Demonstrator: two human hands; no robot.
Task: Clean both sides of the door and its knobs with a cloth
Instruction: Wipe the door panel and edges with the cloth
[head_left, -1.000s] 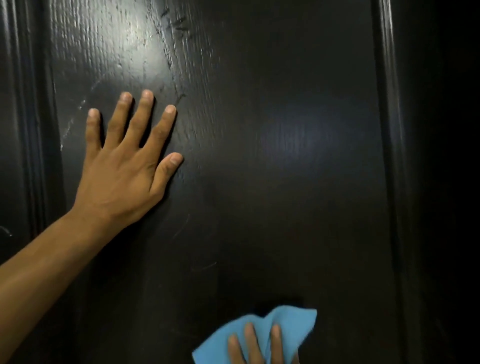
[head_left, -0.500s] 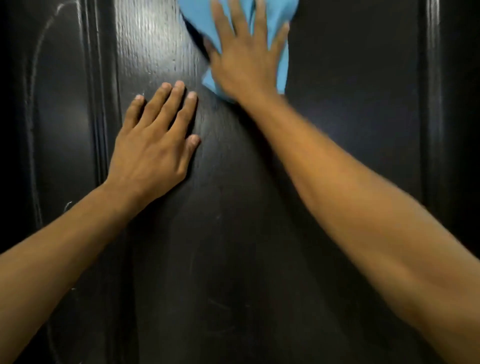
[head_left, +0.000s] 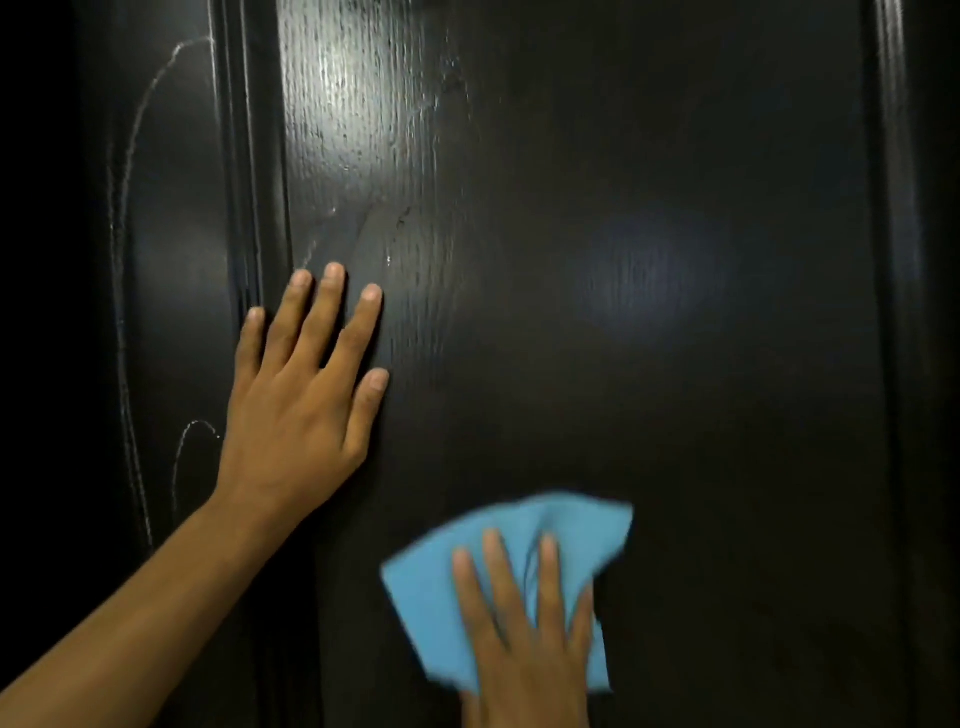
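A dark glossy door (head_left: 649, 364) fills the head view, with wood grain catching light near the top. My left hand (head_left: 306, 400) lies flat on the door's middle panel, fingers straight and spread, beside a raised moulding. Low in the frame a blue cloth (head_left: 421, 608) is spread on the door under my right hand (head_left: 519, 639), whose straight fingers press it against the surface. The cloth's edges are blurred. No knob is in view.
A vertical moulding (head_left: 244, 260) runs down the left of the panel, with faint pale smear lines (head_left: 124, 234) on the section beyond it. Another raised moulding (head_left: 893, 312) runs down the right side.
My right hand with the cloth swept from the bottom of the view up to the top, then back down to the lower panel. My left hand stayed flat on the door.
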